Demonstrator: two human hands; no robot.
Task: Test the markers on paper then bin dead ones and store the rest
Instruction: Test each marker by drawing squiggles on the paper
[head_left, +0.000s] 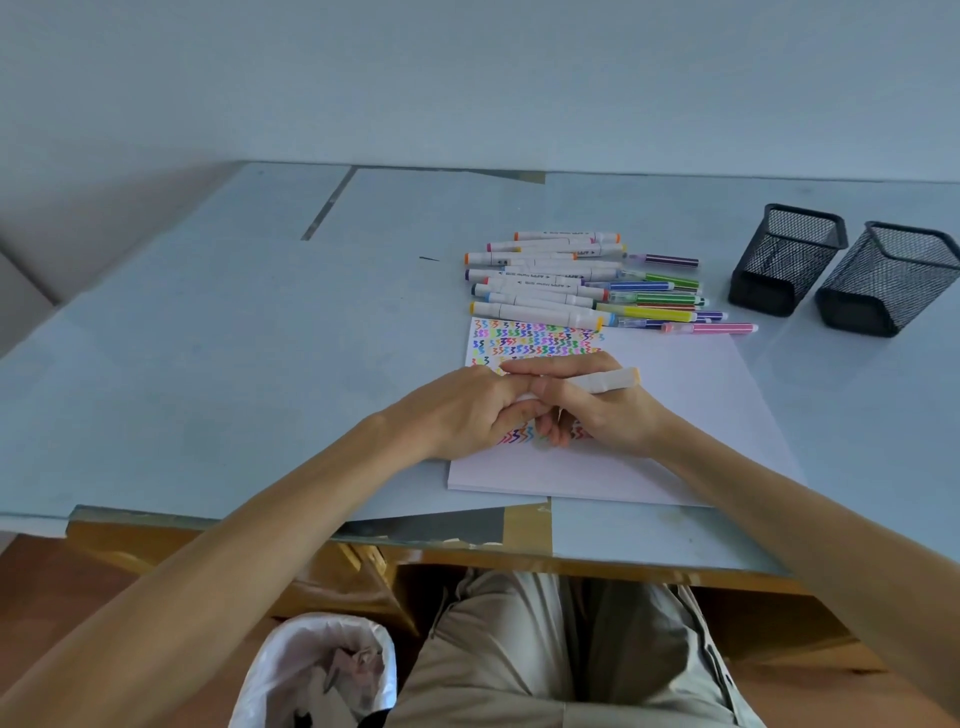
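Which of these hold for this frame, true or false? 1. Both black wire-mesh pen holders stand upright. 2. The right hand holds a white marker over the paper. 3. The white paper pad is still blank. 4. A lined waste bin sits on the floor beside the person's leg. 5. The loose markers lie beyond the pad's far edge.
1. False. Both black wire-mesh pen holders lie tipped on their sides on the pale blue table.
2. True. The right hand holds a white marker; the left hand meets it at the other end.
3. False. The white paper pad carries rows of coloured zigzag marks.
4. True. The white-lined waste bin is there.
5. True. The loose markers lie there.
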